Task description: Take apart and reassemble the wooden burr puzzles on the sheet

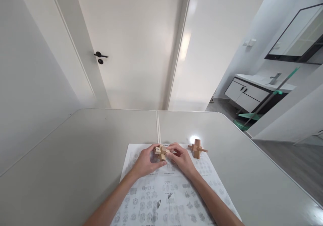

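A light wooden interlocking burr puzzle (161,152) with crossing blocks sits between my two hands, over a printed sheet. My left hand (147,162) curls around its left side, fingers above and thumb below. With thumb and fingertips, my right hand (181,157) pinches the puzzle's right side; the exact piece under those fingers is hidden. Beyond my right hand, a darker reddish wooden puzzle (197,149) with a thin rod through it stands on the sheet's upper right.
The paper sheet (161,187) carries rows of small diagrams and has two torn spots. It lies on a grey table (88,158) with a seam at the centre. Behind stands a white door (133,44); at right are a sink cabinet (248,91) and a green-handled broom (272,96).
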Demonstrator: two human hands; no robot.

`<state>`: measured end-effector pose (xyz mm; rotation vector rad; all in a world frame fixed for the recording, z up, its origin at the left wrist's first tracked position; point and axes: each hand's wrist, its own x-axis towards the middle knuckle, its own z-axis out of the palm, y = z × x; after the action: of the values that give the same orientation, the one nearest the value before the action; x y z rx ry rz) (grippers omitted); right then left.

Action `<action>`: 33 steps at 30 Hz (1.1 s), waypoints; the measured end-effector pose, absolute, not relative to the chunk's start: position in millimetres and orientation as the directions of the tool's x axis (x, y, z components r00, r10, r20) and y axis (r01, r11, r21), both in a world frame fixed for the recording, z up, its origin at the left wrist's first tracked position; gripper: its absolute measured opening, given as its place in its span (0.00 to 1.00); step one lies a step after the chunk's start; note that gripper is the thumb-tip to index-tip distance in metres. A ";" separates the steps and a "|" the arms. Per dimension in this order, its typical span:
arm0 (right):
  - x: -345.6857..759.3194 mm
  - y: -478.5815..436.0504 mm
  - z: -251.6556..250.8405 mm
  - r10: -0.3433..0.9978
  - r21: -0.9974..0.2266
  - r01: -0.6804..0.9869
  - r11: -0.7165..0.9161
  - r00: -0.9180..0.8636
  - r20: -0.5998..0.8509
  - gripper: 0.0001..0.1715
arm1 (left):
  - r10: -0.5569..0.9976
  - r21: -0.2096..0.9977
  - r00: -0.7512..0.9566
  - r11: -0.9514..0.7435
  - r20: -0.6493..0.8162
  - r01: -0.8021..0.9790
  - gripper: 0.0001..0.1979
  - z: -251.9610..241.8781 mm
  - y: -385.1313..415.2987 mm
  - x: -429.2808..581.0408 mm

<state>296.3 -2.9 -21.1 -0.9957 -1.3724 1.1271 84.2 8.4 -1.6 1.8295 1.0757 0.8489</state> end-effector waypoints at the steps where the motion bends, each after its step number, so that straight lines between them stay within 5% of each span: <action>1: 296.3 -3.0 -21.7 0.972 -0.976 -0.002 0.219 -0.091 0.219 0.16 | 0.903 0.893 0.407 -0.291 0.138 0.343 0.30 -0.7 8.2 84.4; 7: 294.0 -5.7 -23.9 0.991 -0.995 0.026 0.099 -0.097 0.096 0.22 | 0.909 0.895 0.396 -0.281 0.132 0.346 0.26 2.5 8.1 86.0; 22: 284.0 -8.5 -26.4 0.985 -0.993 -0.053 0.107 -0.129 0.113 0.22 | 0.902 0.859 0.396 -0.335 0.173 0.387 0.25 -3.9 6.4 90.9; 33: 284.2 1.3 -21.1 1.000 -0.970 -0.243 -0.011 0.025 -0.018 0.27 | 0.847 0.487 0.212 -0.466 0.488 0.739 0.21 -22.1 22.8 78.7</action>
<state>284.2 1.3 -21.1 -1.0498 -1.0010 1.3060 78.7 22.8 -22.1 2.3262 1.5360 1.0924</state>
